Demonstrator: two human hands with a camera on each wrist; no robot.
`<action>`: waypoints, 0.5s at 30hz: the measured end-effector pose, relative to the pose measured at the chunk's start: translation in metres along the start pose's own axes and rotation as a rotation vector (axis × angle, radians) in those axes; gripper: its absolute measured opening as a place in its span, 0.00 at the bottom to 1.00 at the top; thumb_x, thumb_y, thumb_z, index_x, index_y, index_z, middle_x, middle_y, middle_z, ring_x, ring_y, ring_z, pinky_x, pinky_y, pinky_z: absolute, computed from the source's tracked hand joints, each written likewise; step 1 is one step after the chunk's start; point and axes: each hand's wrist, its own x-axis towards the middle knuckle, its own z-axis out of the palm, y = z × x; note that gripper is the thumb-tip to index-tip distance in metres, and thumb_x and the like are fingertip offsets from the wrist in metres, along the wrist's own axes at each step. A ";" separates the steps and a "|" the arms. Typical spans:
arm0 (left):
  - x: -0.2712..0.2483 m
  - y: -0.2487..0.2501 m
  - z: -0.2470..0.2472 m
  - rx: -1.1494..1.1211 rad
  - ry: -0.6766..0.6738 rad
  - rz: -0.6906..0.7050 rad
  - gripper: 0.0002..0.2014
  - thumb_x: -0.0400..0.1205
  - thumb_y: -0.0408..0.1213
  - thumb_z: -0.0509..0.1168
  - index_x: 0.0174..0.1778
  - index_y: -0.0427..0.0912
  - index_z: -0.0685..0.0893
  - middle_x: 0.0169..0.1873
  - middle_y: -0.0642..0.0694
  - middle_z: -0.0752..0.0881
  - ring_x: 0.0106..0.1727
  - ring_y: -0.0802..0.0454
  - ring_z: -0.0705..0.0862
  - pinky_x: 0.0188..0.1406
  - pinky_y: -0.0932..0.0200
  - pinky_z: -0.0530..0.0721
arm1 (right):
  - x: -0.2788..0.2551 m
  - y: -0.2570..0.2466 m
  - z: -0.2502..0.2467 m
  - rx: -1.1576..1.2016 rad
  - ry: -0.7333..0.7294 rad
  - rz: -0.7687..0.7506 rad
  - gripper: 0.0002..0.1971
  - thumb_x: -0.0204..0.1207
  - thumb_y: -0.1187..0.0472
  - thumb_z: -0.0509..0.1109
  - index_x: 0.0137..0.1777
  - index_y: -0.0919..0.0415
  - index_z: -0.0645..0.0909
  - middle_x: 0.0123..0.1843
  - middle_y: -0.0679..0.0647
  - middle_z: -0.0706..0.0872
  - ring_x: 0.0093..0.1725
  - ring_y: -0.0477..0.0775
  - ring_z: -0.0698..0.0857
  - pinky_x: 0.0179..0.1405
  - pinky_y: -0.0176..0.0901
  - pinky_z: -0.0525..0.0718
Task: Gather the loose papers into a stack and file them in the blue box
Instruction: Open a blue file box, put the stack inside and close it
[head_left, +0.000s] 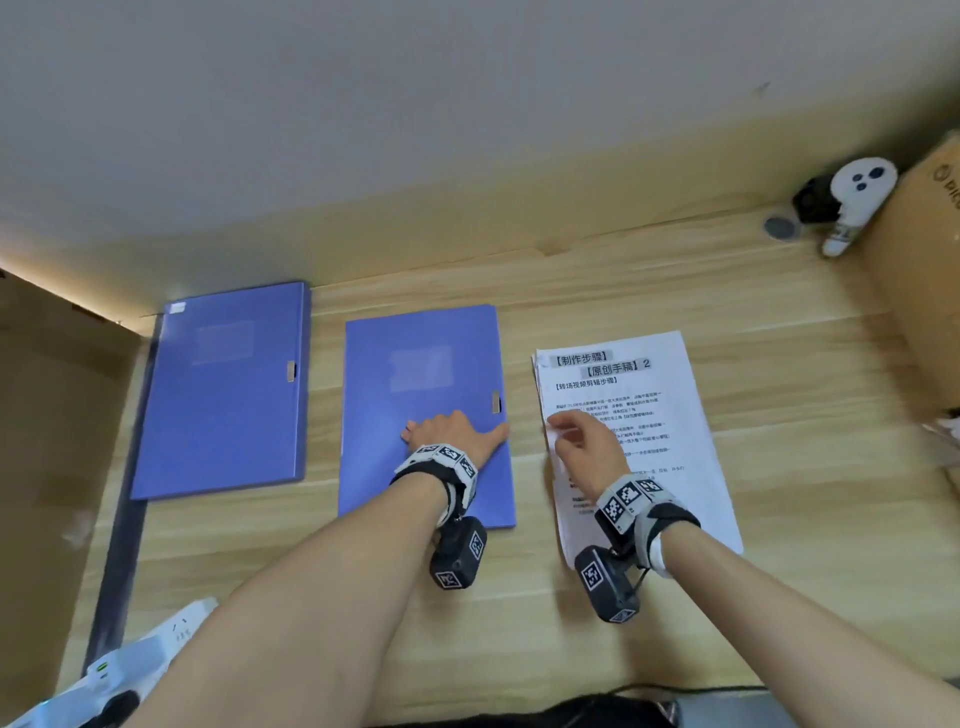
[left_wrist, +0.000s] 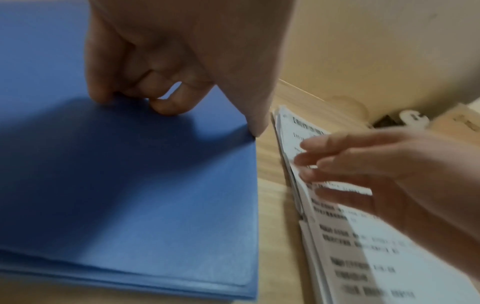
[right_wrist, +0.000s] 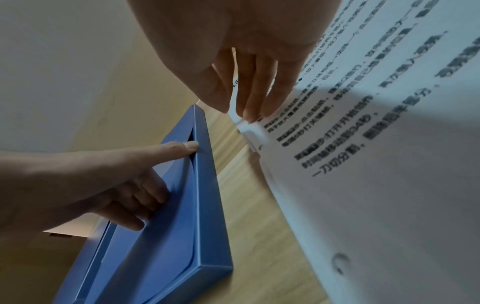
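The flat blue plastic file box (head_left: 423, 410) lies shut on the pale wooden worktop (head_left: 727, 291), and everything else is best placed from it. The left hand (head_left: 451, 432) rests on its lid near the opening edge: the fingers are curled down with their tips on the lid, and the thumb (right_wrist: 179, 149) reaches to the slit where lid meets side wall, apparently to pry it up. Just beside the box, on its clasp side, sits the loose stack of white printed paper sheets (head_left: 634, 441), not quite squared, with edges fanned along the side facing the box. The right hand (head_left: 587, 441) hovers over that edge, fingers relaxed and slightly spread, fingertips (right_wrist: 250, 115) touching the top sheets without gripping them. A second blue file box (head_left: 223, 389) lies on the far side of the first, away from the papers.

The risks, as I judge them: the small metal clasp (head_left: 496, 402) may hold the lid, so the thumb slips or drags the whole box. The uneven sheets could also splay or crease if lifted one-handed.
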 end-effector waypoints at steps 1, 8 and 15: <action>0.002 -0.001 0.000 -0.034 0.008 -0.009 0.35 0.69 0.78 0.52 0.36 0.45 0.78 0.50 0.41 0.88 0.58 0.34 0.82 0.67 0.39 0.74 | 0.001 0.000 -0.002 0.006 -0.009 0.006 0.17 0.74 0.71 0.65 0.60 0.58 0.83 0.58 0.51 0.87 0.55 0.52 0.85 0.62 0.52 0.83; -0.008 -0.013 -0.006 -0.249 0.013 -0.012 0.30 0.67 0.72 0.54 0.34 0.45 0.77 0.47 0.41 0.86 0.56 0.35 0.81 0.59 0.44 0.81 | 0.000 -0.008 -0.009 0.015 -0.038 -0.013 0.17 0.74 0.71 0.64 0.60 0.57 0.83 0.56 0.51 0.87 0.53 0.51 0.85 0.57 0.51 0.85; -0.034 -0.038 -0.044 -0.494 0.033 0.120 0.24 0.69 0.62 0.63 0.27 0.45 0.65 0.26 0.46 0.73 0.29 0.42 0.77 0.32 0.52 0.81 | -0.006 -0.046 -0.003 -0.117 -0.120 -0.089 0.16 0.76 0.71 0.65 0.60 0.57 0.84 0.57 0.51 0.87 0.52 0.51 0.85 0.60 0.52 0.84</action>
